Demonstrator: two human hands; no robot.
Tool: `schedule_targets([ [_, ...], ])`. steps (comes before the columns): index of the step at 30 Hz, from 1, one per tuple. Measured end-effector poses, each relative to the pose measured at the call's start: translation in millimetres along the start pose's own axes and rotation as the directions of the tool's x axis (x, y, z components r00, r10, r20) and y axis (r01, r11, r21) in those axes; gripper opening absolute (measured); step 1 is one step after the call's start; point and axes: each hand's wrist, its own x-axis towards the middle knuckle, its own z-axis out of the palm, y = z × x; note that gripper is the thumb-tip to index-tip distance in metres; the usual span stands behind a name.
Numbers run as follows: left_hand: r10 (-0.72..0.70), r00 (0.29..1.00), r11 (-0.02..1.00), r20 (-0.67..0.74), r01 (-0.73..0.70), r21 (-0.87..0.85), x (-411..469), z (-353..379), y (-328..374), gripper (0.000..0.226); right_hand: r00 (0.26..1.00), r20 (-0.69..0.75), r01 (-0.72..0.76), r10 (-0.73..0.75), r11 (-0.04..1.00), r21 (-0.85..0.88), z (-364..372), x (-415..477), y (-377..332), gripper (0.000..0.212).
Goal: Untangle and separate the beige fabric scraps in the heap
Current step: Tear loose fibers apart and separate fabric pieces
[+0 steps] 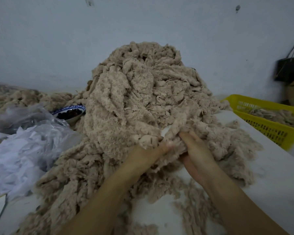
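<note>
While left hand (149, 150) pinches a beige scrap (148, 139) in curled fingers, right hand (196, 148) clutches adjoining heap (134, 92), likely for parting.

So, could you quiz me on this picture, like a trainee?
1. True or false: the left hand and the right hand both hold scraps of the beige heap.
2. Where does the yellow basket lie? A left of the heap, B right of it, C on top of it.
3. Fill in: the blue-rimmed bowl stands on the heap's ___ side.
Key: 1 true; 2 B; 3 left.
</note>
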Motion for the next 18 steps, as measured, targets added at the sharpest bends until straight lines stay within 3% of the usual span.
schedule_targets([
  [2,-0.009,0.999,1.000,-0.043,0.010,0.027,2.6,3.6,-4.0,0.010,0.999,-0.035,-0.005,0.001,0.995,-0.097,0.2,-1.9,1.3,0.025],
  [5,-0.081,0.982,0.983,-0.169,0.051,-0.174,10.6,-0.8,-10.1,0.012,0.999,0.009,-0.034,0.035,0.995,-0.094,0.6,-3.7,-0.7,0.017],
  [7,-0.145,0.979,0.965,-0.140,0.108,-0.240,11.2,-3.7,-12.9,0.021,0.996,0.072,-0.040,0.044,0.997,-0.060,0.8,-5.1,-1.2,0.013],
  [11,-0.096,0.995,0.991,0.003,0.096,-0.097,7.3,-3.7,-15.5,0.028,0.987,0.157,0.003,0.027,0.982,-0.189,1.9,-6.9,1.7,0.035],
  [13,-0.096,0.992,0.987,0.087,0.106,-0.123,4.4,-4.1,-14.9,0.035,0.999,0.048,0.028,-0.020,0.986,-0.167,-0.4,-3.6,-0.7,0.030],
  [15,-0.121,0.983,0.970,0.135,0.146,-0.194,1.1,-5.8,-13.1,0.024,0.994,-0.100,0.035,-0.033,0.999,0.020,-11.1,5.5,-4.6,0.037],
  [18,-0.184,0.978,0.936,0.097,0.204,-0.288,1.3,-11.1,-11.9,0.021,0.989,-0.131,0.076,-0.062,0.992,0.103,-24.2,12.0,-10.0,0.048],
])
